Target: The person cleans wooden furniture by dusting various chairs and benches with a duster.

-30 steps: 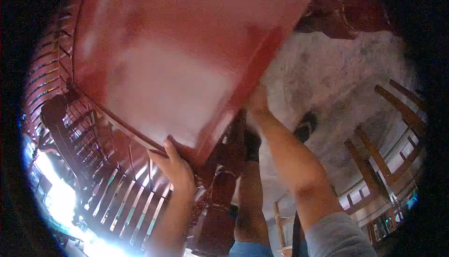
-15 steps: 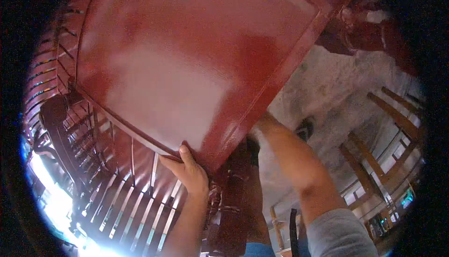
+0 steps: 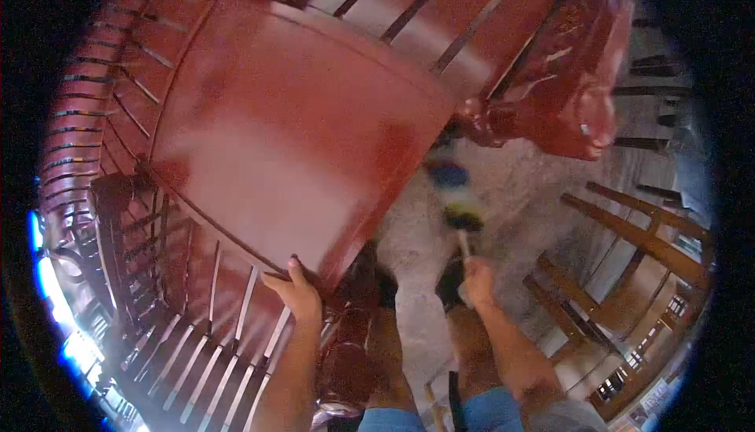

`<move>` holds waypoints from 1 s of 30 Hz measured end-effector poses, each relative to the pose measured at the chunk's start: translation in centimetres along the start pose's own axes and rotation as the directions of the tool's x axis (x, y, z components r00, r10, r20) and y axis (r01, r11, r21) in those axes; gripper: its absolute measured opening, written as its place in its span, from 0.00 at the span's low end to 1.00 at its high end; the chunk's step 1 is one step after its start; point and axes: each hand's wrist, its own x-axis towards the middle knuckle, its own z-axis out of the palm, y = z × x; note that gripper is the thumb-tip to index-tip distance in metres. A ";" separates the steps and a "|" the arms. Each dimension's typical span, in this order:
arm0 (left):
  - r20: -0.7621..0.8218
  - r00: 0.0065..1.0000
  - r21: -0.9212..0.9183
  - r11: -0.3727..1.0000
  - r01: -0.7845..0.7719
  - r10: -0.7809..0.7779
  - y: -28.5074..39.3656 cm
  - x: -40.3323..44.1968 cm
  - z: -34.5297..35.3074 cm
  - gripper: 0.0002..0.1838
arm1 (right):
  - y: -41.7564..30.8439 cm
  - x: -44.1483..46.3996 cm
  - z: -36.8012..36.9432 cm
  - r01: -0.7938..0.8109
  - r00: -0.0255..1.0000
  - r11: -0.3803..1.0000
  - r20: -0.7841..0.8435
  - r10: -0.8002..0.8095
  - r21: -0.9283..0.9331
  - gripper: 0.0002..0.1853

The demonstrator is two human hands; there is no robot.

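head view: the left hand (image 3: 300, 297) holds a red panel (image 3: 291, 133) near its lower corner, the grip partly hidden. right of the panel, the right hand (image 3: 477, 283) grasps a stick (image 3: 465, 245), its yellow-and-black far end too blurred to identify.

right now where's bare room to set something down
Bare floor shows right of the blurred tool in the right hand, between the red panel and the wooden frames. Red slats crowd the view's top and left, near the left hand.

Smooth glossy panel (image 3: 303, 121), rough matt floor (image 3: 519, 176)
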 end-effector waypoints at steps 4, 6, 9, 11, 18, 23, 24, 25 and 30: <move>-0.022 1.000 0.040 0.999 0.012 -0.011 0.5 0.0 0.2 0.42 | -0.2 -4.9 -4.5 0.266 0.910 0.899 0.399 -0.115 -0.348 0.18; -0.002 1.000 0.009 1.000 0.023 -0.023 0.5 0.0 -0.1 0.43 | 1.5 -8.8 -6.9 0.198 0.965 0.947 0.218 -0.144 -0.252 0.18; 0.022 0.999 -0.046 0.998 0.033 -0.032 1.1 0.2 -0.4 0.43 | -2.5 -14.0 -13.4 0.109 0.977 0.994 -0.187 -0.106 0.010 0.16; 0.002 0.999 -0.011 0.999 0.040 -0.040 0.9 0.0 -0.6 0.44 | -3.9 -13.3 -14.9 0.174 0.967 0.985 -0.187 -0.172 -0.008 0.15; 0.069 0.998 -0.202 0.979 0.010 0.004 -5.9 1.4 1.5 0.42 | -15.6 -7.1 -8.1 0.312 0.948 0.948 0.044 -0.314 0.058 0.09; 0.424 0.877 0.002 0.969 0.249 -0.226 -5.3 2.2 -3.1 0.29 | -19.0 -10.2 -8.8 0.436 0.866 0.890 0.209 -0.455 0.131 0.14; 0.452 0.865 0.079 0.975 0.207 -0.220 -3.2 1.9 -5.0 0.26 | -19.6 -10.3 -9.3 0.340 0.935 0.934 0.066 -0.348 0.107 0.15; 0.440 0.888 0.189 0.980 0.056 -0.136 -2.1 0.6 -7.3 0.26 | -19.0 -10.2 -8.7 0.284 0.956 0.949 -0.121 -0.268 0.140 0.15; 0.484 0.872 0.051 0.992 -0.113 0.075 -0.3 -5.5 -18.9 0.21 | -18.6 -12.9 -9.9 0.558 0.822 0.781 0.314 -0.475 -0.281 0.15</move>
